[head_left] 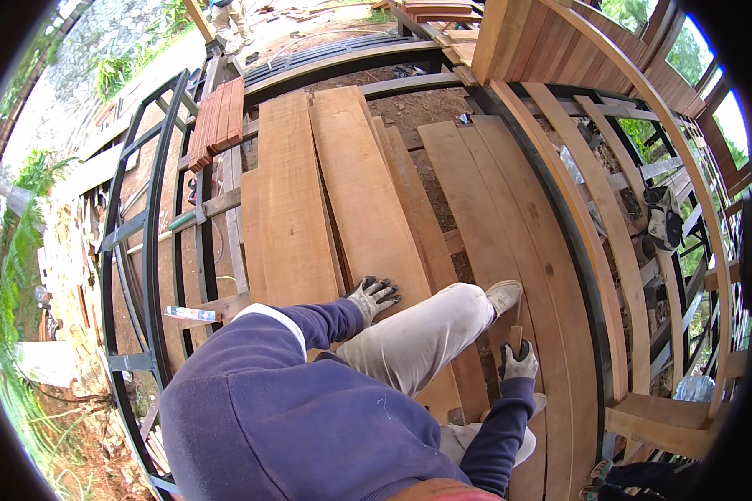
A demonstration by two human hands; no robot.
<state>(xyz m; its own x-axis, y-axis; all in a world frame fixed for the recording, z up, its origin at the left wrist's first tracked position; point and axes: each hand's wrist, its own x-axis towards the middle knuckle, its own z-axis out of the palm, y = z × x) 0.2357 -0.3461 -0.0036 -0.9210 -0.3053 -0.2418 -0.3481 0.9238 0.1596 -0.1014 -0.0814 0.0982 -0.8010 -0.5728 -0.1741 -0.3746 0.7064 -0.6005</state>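
Observation:
My left hand (374,298), in a grey work glove with dark fingertips, rests with its fingers spread on a wide light-brown plank (363,184). To the right, my right hand (520,361), also gloved, is closed round a narrow brown piece (516,336) that looks like a wood strip; its lower part is hidden in the hand. That hand is low over the right-hand boards (551,317). My left leg (426,334) is bent between my hands, its shoe on the boards. Dark gaps show the soil between some planks.
Black metal framing (152,209) stands on the left, with a stack of reddish slats (217,123) across it. A dark beam (551,196) and a curved wooden rail (643,92) run along the right. A plastic bottle (695,388) lies at right. Another person's legs (234,17) show far off.

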